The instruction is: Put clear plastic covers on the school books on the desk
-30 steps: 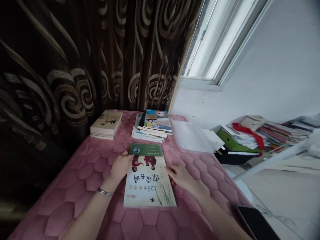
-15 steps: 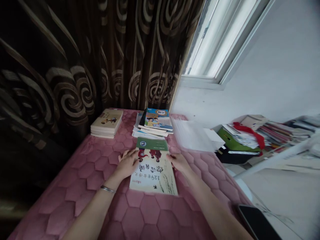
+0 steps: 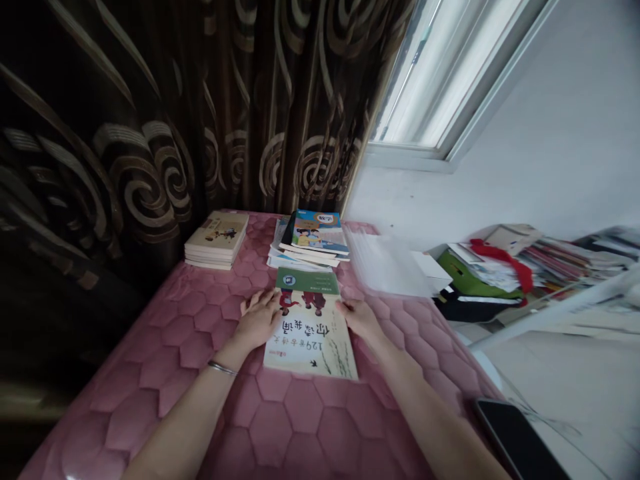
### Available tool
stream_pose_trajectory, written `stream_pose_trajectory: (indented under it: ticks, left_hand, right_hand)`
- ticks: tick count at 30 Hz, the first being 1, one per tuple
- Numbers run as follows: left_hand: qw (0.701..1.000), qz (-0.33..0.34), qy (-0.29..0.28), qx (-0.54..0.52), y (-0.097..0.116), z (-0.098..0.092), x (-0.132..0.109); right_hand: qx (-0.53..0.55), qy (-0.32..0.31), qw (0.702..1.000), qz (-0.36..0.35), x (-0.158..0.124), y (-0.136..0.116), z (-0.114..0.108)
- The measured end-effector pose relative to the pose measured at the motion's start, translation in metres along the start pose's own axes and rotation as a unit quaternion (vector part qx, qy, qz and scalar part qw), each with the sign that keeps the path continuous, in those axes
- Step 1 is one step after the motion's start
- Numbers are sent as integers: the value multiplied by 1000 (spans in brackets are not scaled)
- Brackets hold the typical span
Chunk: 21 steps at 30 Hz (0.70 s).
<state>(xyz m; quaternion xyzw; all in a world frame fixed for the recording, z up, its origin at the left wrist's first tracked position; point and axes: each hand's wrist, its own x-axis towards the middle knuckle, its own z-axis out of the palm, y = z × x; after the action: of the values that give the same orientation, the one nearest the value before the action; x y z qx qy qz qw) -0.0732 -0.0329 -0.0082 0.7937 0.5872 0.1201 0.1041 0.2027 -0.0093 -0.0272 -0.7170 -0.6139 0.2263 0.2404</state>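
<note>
As we lean over the pink quilt [image 3: 165, 373], book [image 3: 310, 330]: flat at centre frame, cover up, its green band toward the top of the picture, title upside down to us.
Left hand [image 3: 259, 321]: palm down on the book's left edge, fingers loose and spread, nothing gripped; we've got a thin bracelet [image 3: 222, 367] on that wrist.
Right hand [image 3: 361, 319]: lying against the book's right edge, fingers relaxed and flat, touching the cover, not curled round it.
Colourful stack [image 3: 313, 241]: just above the book in the frame; touching the green band or just shy of it, we can't tell which.
Tan stack [image 3: 217, 238]: left of that one, apart from it, close to the curtain [image 3: 150, 133].
Clear sheets [image 3: 393, 270]: right of centre, blurred.
Phone [image 3: 520, 443]: dark slab, lower right corner.
Window [image 3: 450, 73]: upper right, bright.
</note>
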Motion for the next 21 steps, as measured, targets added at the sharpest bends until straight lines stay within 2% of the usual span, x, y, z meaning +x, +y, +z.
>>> stream_pose_trajectory:
  ticks: [2,4,7,8,10,12,16,19,21]
  left_hand:
    - [1000,1,7,7,3,-1,-2]
    - [999,-1,28,25,7,-2,-6]
    - [996,28,62,57,14,-3,-14]
    - [995,51,63,61,16,-3,-17]
    - [991,110,48,53,21,-4,-20]
    - [986,164,19,22,23,-4,-22]
    - [970,227,-29,-86,24,-2,-22]
    - [961,231,-56,-141,28,-2,-24]
    - [965,218,-63,-133,34,-4,-28]
  right_hand:
    - [-19,25,999,11,-4,-3,2]
    - [-40,78,996,-7,-13,-7,4]
    - [-60,142,981,-116,-37,-15,4]
    - [-57,137,975,-166,-47,-18,3]
    - [-36,88,962,-257,-72,-24,4]
    - [-27,35,949,-313,-95,-29,6]
    - [-40,-11,942,-334,-118,-26,11]
    - [-3,-12,945,-327,-117,-19,13]
    - [18,-9,945,-327,-116,-17,12]
